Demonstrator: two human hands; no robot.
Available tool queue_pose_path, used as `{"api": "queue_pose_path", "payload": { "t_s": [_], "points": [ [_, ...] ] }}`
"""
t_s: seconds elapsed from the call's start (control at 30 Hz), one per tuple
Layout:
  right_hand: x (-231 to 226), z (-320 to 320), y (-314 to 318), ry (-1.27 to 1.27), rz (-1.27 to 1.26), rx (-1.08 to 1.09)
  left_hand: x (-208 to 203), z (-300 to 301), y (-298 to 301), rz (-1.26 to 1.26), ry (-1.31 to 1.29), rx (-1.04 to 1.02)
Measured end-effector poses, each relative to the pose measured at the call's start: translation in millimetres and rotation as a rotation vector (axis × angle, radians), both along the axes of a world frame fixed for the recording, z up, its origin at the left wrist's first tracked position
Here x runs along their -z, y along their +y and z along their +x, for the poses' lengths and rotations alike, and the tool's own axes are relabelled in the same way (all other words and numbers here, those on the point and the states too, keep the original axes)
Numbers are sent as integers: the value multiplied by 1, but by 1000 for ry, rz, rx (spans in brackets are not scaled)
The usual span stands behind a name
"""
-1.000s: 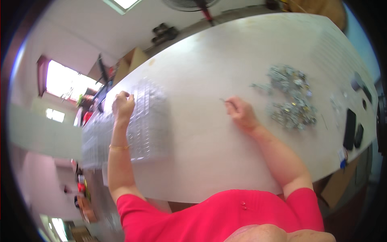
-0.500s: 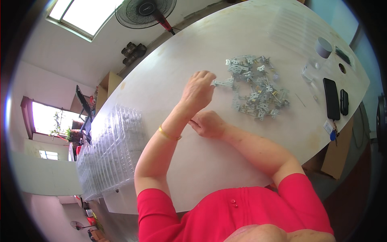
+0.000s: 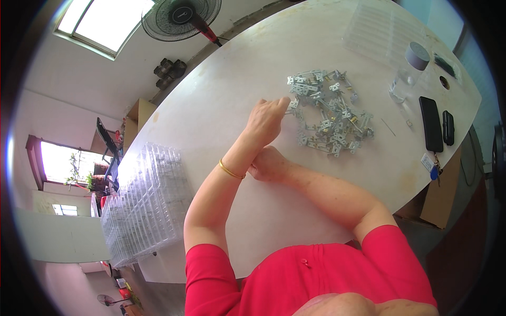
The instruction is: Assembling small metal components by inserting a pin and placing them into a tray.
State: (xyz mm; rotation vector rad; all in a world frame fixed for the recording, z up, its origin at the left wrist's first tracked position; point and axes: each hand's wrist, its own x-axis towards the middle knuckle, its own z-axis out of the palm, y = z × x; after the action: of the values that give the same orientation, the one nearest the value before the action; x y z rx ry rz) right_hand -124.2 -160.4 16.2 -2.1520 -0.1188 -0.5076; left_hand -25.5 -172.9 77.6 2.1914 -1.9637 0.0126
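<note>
A loose heap of small metal brackets (image 3: 337, 118), silvery with some brass-coloured parts, lies on the white table. At the heap's left edge is my left hand (image 3: 268, 120), with its fingers curled together and their tips against a bracket (image 3: 292, 107). Whether they grip that bracket is hidden by the hand. Just below my left wrist, my right hand (image 3: 270, 164) is closed, knuckles up. Its fingertips are partly covered by the left wrist, and anything in them cannot be made out. A gold bangle (image 3: 231, 170) circles my left wrist.
Stacked clear plastic trays (image 3: 153, 205) stand at the table's left edge. On the right are a clear bottle with a grey lid (image 3: 417, 56), a phone (image 3: 431, 125), a black case (image 3: 448, 128), keys (image 3: 435, 171) and a thin rod (image 3: 388, 127). Another clear tray (image 3: 377, 39) lies far right.
My left hand has moved right, over the bracket at the heap's edge. My right hand has drawn closer beneath the left wrist. The whole view has shifted slightly.
</note>
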Motion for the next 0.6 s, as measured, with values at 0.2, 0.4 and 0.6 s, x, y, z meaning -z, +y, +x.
{"api": "queue_pose_path", "payload": {
  "t_s": [0.2, 0.4, 0.6],
  "points": [
    [3, 2, -1, -16, 64, -4, -18, -12, 17, -58, 96, -84],
    [-7, -1, 0, 59, 203, 68, -36, -4, 66, -347, 776, -285],
    [-5, 4, -3, 26, 493, 198, -4, 21, 122, -632, 1604, -439]
  ]
}}
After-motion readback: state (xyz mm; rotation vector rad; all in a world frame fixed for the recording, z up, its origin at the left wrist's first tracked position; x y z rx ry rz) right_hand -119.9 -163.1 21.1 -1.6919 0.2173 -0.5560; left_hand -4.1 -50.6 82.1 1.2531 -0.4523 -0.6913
